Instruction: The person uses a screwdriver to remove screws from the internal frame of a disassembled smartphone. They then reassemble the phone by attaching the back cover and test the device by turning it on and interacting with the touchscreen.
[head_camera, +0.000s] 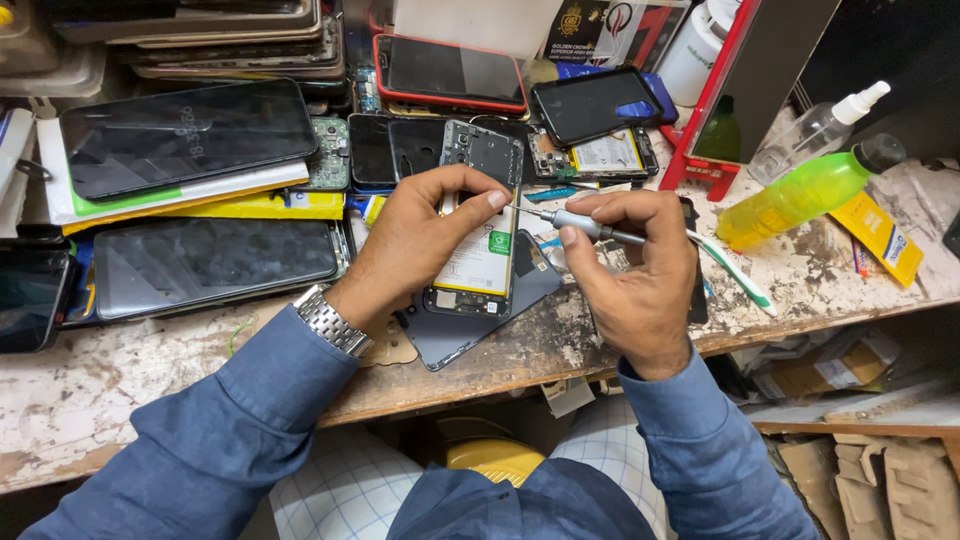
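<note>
An opened phone (482, 230) with its back removed lies on a dark back cover (455, 335) at the middle of the worn bench. My left hand (415, 240) grips the phone's left side, thumb across its upper part. My right hand (640, 270) holds a small grey screwdriver (590, 226), its tip pointing left at the phone's right edge near the top. A metal watch (332, 320) is on my left wrist.
Several phones and screens lie at the left and back, such as a large dark screen (185, 135) and a red-cased phone (450, 72). A green bottle (805, 193), a clear spray bottle (815, 130) and a toothbrush (735, 270) lie at the right. The bench edge (520, 385) runs in front.
</note>
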